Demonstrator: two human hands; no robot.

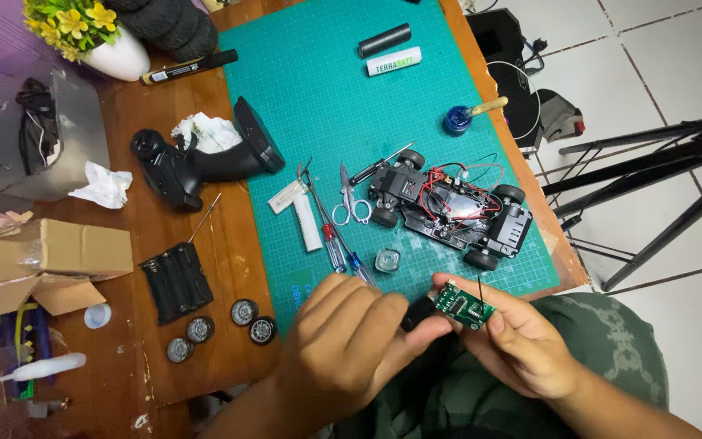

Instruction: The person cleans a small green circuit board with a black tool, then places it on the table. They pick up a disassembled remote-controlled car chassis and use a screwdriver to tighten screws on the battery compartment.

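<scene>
Holding a small green circuit board [464, 306] between its fingers, the right hand [522, 345] is keeping it just over the lap, near the surface [205, 252] edge. The left hand [351, 345] is clenching a black tool [418, 312] against the board. Judging by this, the stripped toy car chassis [448, 213] is lying open on the green mat [327, 106], four wheels [221, 329] off, reassembly remaining.

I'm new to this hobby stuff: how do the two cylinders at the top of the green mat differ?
The black cylinder is dark and plain; the white cylinder is pale with green print. The black one lies farther up the green cutting mat, the white one just below it. Both lie flat, tilted alike, untouched, far from either hand.
</scene>
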